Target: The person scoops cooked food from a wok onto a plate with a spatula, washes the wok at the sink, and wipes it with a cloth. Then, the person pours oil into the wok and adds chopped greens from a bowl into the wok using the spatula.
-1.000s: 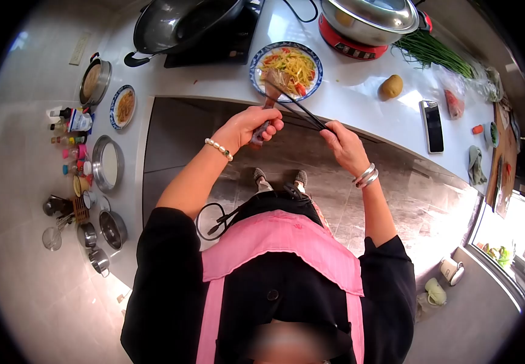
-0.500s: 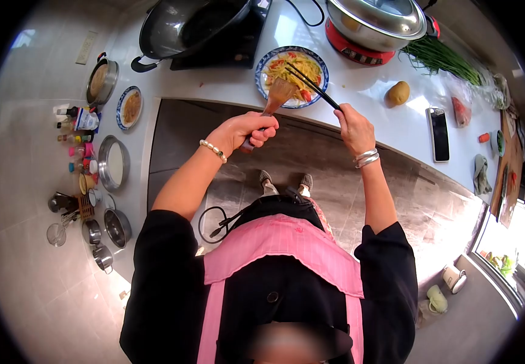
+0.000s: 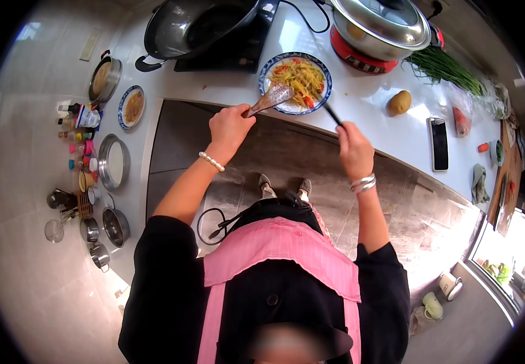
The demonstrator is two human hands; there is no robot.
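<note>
My left hand is closed round the handle of a brown spatula, whose blade is over the near left rim of a blue-and-white plate. Shredded yellow food with red pieces is heaped on that plate. To the right, my right hand grips black chopsticks. They point up and left past the plate's right edge, and their far part is blurred.
A black wok stands at the back left, and a lidded steel pot at the back. Rightward lie a potato, green stalks and a phone. Another plate and a steel bowl are on the left.
The spatula has turned from near upright to slanting right, its blade now at the plate's rim. The chopsticks have moved from over the food to the plate's right side.
</note>
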